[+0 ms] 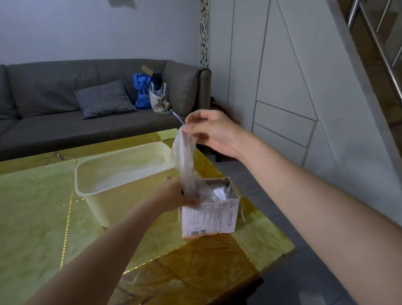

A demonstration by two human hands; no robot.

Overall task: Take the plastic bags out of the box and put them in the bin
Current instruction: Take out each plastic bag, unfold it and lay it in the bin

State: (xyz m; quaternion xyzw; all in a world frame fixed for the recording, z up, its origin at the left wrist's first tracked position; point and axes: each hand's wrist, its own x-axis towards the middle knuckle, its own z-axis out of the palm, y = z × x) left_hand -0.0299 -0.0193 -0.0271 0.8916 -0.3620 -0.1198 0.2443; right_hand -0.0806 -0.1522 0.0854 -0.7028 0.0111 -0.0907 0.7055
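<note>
Clear plastic bag [183, 153] pinched by right hand [211, 133], left hand [174, 195] gripping box [210, 217]

A thin, clear, crinkled plastic bag [183, 158] is seen above a printed matt cardboard box [210, 217]. The bin [115, 183] is made of translucent, smooth plastic. The surface [192, 268] is finished glossy, marbled yellow.

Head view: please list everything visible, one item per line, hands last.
Clear plastic bag: one, half drawn out of the box.
White printed cardboard box: one, open, near the table's right edge.
Cream plastic bin: one, left of the box.
Yellow-gold table: one, foreground.
Grey sofa: one, behind.
Checked cushion: one, on the sofa.
Blue bag: one, on the sofa.
Left hand: steadies the box.
Right hand: pinches the bag's top.
</note>
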